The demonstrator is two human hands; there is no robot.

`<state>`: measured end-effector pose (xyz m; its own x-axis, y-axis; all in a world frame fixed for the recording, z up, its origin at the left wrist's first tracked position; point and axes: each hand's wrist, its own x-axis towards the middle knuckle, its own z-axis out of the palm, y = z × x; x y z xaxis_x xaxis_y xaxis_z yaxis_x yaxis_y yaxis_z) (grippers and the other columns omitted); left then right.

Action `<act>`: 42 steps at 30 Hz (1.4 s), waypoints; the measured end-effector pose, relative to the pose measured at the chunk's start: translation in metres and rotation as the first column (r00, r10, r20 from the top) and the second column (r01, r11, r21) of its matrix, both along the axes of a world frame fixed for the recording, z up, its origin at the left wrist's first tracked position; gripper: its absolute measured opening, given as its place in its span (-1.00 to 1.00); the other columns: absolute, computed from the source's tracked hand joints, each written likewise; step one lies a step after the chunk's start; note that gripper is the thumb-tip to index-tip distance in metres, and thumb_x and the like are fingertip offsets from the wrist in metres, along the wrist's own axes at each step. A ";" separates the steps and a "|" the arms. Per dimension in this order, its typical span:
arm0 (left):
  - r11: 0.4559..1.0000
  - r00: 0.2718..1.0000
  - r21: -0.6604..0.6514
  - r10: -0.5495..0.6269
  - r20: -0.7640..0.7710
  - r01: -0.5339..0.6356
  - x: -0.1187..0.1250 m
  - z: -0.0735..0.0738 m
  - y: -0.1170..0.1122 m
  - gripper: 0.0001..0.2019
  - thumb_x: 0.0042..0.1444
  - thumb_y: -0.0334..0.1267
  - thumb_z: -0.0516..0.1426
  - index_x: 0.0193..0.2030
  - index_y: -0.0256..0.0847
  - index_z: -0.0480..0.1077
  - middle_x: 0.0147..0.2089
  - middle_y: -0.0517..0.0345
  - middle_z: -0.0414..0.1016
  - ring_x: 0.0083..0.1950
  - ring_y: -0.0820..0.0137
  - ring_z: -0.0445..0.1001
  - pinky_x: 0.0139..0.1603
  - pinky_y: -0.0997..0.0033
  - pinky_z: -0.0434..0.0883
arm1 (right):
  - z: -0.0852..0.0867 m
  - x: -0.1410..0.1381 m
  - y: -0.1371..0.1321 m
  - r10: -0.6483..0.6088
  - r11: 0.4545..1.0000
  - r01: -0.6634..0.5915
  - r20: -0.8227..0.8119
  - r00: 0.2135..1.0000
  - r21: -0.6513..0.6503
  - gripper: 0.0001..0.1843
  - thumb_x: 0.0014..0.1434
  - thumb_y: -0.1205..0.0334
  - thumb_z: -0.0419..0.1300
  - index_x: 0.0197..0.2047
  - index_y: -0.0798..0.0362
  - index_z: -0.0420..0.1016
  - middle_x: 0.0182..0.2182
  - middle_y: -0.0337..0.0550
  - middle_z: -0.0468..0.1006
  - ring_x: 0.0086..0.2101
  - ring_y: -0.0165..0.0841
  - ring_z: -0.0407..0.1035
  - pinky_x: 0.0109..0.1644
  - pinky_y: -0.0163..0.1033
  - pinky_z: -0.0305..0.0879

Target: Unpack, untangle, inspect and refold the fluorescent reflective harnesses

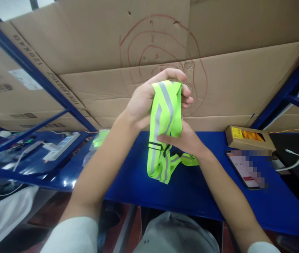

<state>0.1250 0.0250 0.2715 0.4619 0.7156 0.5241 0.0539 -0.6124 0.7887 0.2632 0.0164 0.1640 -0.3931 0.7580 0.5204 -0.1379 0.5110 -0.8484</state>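
Neon yellow-green reflective straps with grey stripes hang in loops in front of me, above the blue table. My left hand holds them at the top, the webbing draped over its curled fingers. Lower down, my right hand grips the same straps, with its thumb across the front and its other fingers hidden behind. A black slider sits on the webbing near that thumb. The loose lower end trails down to the right, under my right wrist, close to the tabletop.
A cardboard wall with red hand-drawn rings rises behind the blue table. To the right are a small carton and a phone. Leftward lie a bagged green item and a power strip beyond a blue frame bar.
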 end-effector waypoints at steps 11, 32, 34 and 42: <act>0.987 0.960 -0.143 -0.105 -0.259 0.069 -0.076 -0.011 -0.028 -0.28 0.06 -0.26 0.42 0.38 0.07 0.38 0.39 -0.09 0.44 0.40 -0.06 0.46 0.23 0.04 0.61 | -0.011 0.007 0.019 -0.268 0.957 0.277 -0.110 0.957 0.081 -0.76 0.07 0.21 0.32 -0.46 -0.01 0.30 -0.50 -0.32 0.40 -0.42 -0.39 0.27 -0.32 -0.25 0.20; 0.851 0.836 0.038 0.522 -0.173 -0.524 -0.038 -0.062 -0.018 -0.71 0.16 -0.06 0.33 -0.25 -0.31 0.61 -0.30 0.09 0.63 -0.30 0.32 0.51 -0.28 0.41 0.39 | -0.021 -0.003 0.026 -0.191 0.974 0.197 -0.067 0.979 0.110 -0.54 0.26 -0.08 0.36 0.10 0.01 0.53 0.02 -0.08 0.67 0.00 -0.17 0.55 0.06 -0.08 0.47; 0.867 0.830 0.049 0.489 -0.269 -0.495 -0.055 -0.051 -0.020 -0.75 0.17 -0.11 0.32 -0.26 -0.30 0.63 -0.30 0.07 0.64 -0.31 0.30 0.52 -0.31 0.41 0.38 | -0.022 0.004 0.033 -0.209 0.975 0.213 -0.077 0.975 0.056 -0.57 0.25 -0.10 0.36 0.05 -0.01 0.52 0.00 -0.09 0.67 -0.03 -0.18 0.55 0.06 -0.07 0.48; 0.854 0.982 -0.485 -0.180 0.065 0.189 -0.096 -0.032 -0.026 -0.82 0.19 -0.16 0.33 -0.27 -0.24 0.66 -0.53 0.10 0.55 -0.54 0.30 0.54 -0.46 0.31 0.51 | -0.031 0.031 0.052 0.049 0.993 -0.052 -0.033 0.998 -0.101 -0.57 0.17 -0.02 0.42 -0.17 -0.09 0.25 -0.26 -0.24 0.65 -0.20 -0.23 0.60 -0.08 -0.09 0.49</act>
